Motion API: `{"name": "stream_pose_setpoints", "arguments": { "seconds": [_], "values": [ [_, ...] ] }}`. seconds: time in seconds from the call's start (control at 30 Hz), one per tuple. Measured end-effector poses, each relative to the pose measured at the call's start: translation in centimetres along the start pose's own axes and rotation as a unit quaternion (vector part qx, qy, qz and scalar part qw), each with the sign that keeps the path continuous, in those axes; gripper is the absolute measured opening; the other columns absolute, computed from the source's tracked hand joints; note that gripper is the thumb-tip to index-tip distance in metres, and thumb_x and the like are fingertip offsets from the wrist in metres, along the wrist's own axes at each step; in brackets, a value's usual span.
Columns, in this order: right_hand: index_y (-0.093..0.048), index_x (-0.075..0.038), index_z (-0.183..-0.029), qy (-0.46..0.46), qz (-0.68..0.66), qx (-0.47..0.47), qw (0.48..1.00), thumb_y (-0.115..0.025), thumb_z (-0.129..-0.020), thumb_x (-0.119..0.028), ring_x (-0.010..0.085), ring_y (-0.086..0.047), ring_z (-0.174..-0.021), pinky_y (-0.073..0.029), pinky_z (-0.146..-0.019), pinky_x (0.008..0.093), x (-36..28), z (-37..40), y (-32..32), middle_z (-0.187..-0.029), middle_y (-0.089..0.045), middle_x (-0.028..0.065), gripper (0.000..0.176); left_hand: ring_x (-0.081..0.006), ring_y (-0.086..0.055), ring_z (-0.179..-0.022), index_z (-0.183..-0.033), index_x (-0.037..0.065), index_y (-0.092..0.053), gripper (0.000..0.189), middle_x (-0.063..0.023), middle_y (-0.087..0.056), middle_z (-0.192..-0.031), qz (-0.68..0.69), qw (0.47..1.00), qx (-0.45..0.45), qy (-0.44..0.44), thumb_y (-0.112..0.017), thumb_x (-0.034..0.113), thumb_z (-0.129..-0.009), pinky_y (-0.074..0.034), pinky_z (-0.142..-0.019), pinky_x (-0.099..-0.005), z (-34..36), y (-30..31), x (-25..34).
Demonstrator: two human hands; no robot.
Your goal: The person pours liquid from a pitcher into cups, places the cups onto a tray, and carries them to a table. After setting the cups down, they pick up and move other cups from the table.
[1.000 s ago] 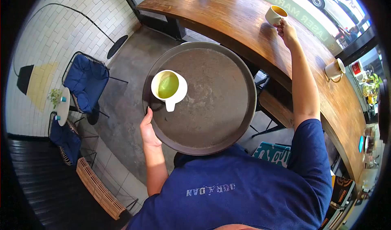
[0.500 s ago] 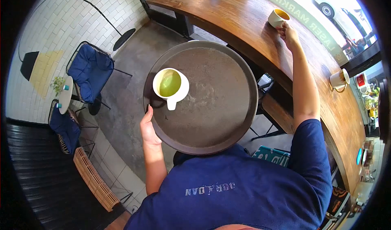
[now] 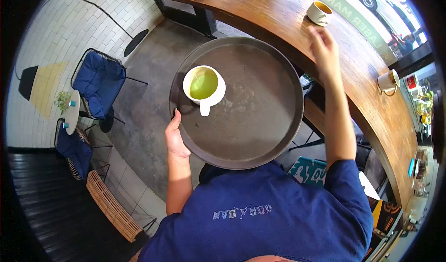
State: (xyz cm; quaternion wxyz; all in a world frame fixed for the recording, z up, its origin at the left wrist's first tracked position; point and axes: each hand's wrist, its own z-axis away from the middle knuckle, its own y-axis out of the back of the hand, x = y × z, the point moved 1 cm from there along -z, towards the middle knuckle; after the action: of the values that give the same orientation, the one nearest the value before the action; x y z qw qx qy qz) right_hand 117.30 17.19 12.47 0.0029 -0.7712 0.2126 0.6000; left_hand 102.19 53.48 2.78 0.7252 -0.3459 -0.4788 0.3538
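My left hand [image 3: 176,139] grips the left edge of a round dark tray [image 3: 251,132], its thumb at the rim and its other fingers hidden underneath. A white cup with a green inside [image 3: 204,86] stands upright on the tray's left part, handle toward me. My right hand [image 3: 325,53] is in the air over the wooden counter [image 3: 260,6], fingers apart and holding nothing. Just beyond its fingertips, a white cup with a yellow inside [image 3: 319,13] rests upright on the counter near the window.
Another light cup [image 3: 388,81] stands on the counter at the right. A chair with blue cushions [image 3: 98,83] and a small round table [image 3: 72,113] are at the left. Below the counter is a wooden stool seat [image 3: 313,112].
My right hand has let go of the yellow-lined cup and drawn back toward me. The tray, with the green-lined cup on it, has shifted slightly to the right with my left hand.
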Motion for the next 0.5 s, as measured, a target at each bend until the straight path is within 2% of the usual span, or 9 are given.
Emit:
{"name": "stream_pose_setpoints", "arguments": {
  "seconds": [0.03,0.1,0.17,0.23,0.37,0.43,0.5],
  "values": [
    [-0.059,-0.002,-0.095,-0.04,-0.041,-0.05,0.997,-0.061,-0.085,-0.029,0.0086,-0.053,-0.069,-0.042,-0.061,0.0227,-1.5,3.0,-1.2,-0.072,-0.057,0.0007,0.029,-0.0297,-0.054,-0.109,-0.122,0.0,-0.048,0.04,-0.0155,-0.055,-0.12,-0.003,1.0,-0.008,0.015,-0.036,0.028,-0.096,-0.041,-0.095,-0.0421,-0.3,0.1,0.0],
    [-0.06,-0.005,-0.093,-0.048,-0.064,-0.132,0.988,-0.062,-0.085,-0.027,0.0059,-0.049,-0.063,-0.04,-0.054,0.0214,-4.0,8.7,-3.6,-0.071,-0.054,-0.0015,0.023,-0.0296,-0.054,-0.108,-0.122,0.0,-0.048,0.04,-0.0152,-0.056,-0.119,0.005,1.0,-0.016,0.024,-0.036,0.029,-0.096,-0.041,-0.094,-0.0424,-0.9,-0.5,-0.4],
    [-0.06,-0.004,-0.092,-0.106,-0.124,-0.229,0.96,-0.063,-0.085,-0.024,0.0044,-0.048,-0.062,-0.039,-0.054,0.0211,-3.7,12.7,-6.2,-0.07,-0.054,-0.0019,0.021,-0.0271,-0.053,-0.11,-0.122,0.002,-0.048,0.041,-0.0126,-0.055,-0.121,0.0,0.999,-0.013,0.035,-0.037,0.031,-0.096,-0.042,-0.093,-0.0402,-1.3,-0.8,-0.6],
    [-0.059,-0.004,-0.096,-0.142,-0.116,-0.27,0.945,-0.062,-0.085,-0.022,0.0033,-0.047,-0.062,-0.039,-0.053,0.0208,-3.6,15.5,-8.5,-0.069,-0.053,-0.0022,0.021,-0.0269,-0.051,-0.112,-0.124,0.003,-0.047,0.042,-0.0121,-0.053,-0.123,0.0,0.998,-0.033,0.05,-0.037,0.033,-0.096,-0.041,-0.095,-0.0402,-1.7,-0.8,-0.9],
    [-0.059,-0.003,-0.105,-0.158,-0.132,-0.252,0.945,-0.059,-0.088,-0.024,0.0046,-0.05,-0.064,-0.041,-0.056,0.0205,-3.2,17.8,-11.6,-0.075,-0.058,-0.0004,0.027,-0.0265,-0.05,-0.113,-0.127,0.003,-0.044,0.044,-0.0116,-0.051,-0.125,-0.026,0.997,-0.015,0.073,-0.036,0.034,-0.096,-0.039,-0.096,-0.0399,-2.2,-0.6,-0.7],
    [-0.058,-0.003,-0.108,-0.258,-0.185,-0.272,0.909,-0.056,-0.09,-0.026,0.006,-0.053,-0.066,-0.043,-0.057,0.0209,-3.7,18.2,-12.4,-0.08,-0.06,0.0015,0.029,-0.0263,-0.05,-0.113,-0.127,0.003,-0.043,0.044,-0.0113,-0.051,-0.125,-0.037,0.996,-0.015,0.082,-0.035,0.034,-0.096,-0.039,-0.096,-0.0397,-2.3,-0.3,-0.6],
    [-0.056,-0.003,-0.111,-0.273,-0.192,-0.285,0.899,-0.051,-0.092,-0.029,0.0072,-0.054,-0.067,-0.043,-0.058,0.0209,-4.1,18.6,-13.2,-0.086,-0.06,0.0027,0.032,-0.0263,-0.053,-0.109,-0.124,0.003,-0.046,0.042,-0.0123,-0.054,-0.121,-0.039,0.993,-0.035,0.102,-0.035,0.034,-0.096,-0.042,-0.093,-0.0405,-2.4,-0.2,-0.2]
  ]
}}
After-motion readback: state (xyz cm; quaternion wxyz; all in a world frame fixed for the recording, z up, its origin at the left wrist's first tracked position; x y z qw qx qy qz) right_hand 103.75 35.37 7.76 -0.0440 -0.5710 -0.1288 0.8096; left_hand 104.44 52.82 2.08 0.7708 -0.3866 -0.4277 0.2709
